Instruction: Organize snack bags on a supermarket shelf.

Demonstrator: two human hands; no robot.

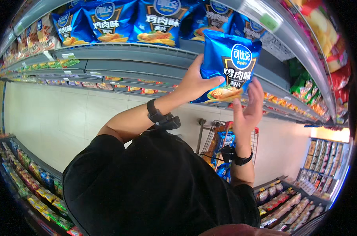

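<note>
A blue bag of chicken-flavour potato chips (216, 63) is held up in front of the shelf, its printed front facing me. My left hand (197, 81) grips its left side, with the thumb across the front and the fingers mostly hidden behind. Close to the bag's lower right edge is my right hand (249, 104), slightly blurred, with thumb and fingers apart; whether the fingertips touch the bag is unclear. Matching blue chip bags (157, 25) stand in a row on the shelf (122, 51) just beyond. Black straps with small devices circle both wrists.
Below my right forearm stands a wire shopping cart (206, 135) with blue bags (225, 138) inside. Lower shelves hold small snack packs (149, 91). Red and green packages (308, 88) fill the shelving at right. More stocked snack racks (33, 188) lie behind me across the tiled floor (48, 109).
</note>
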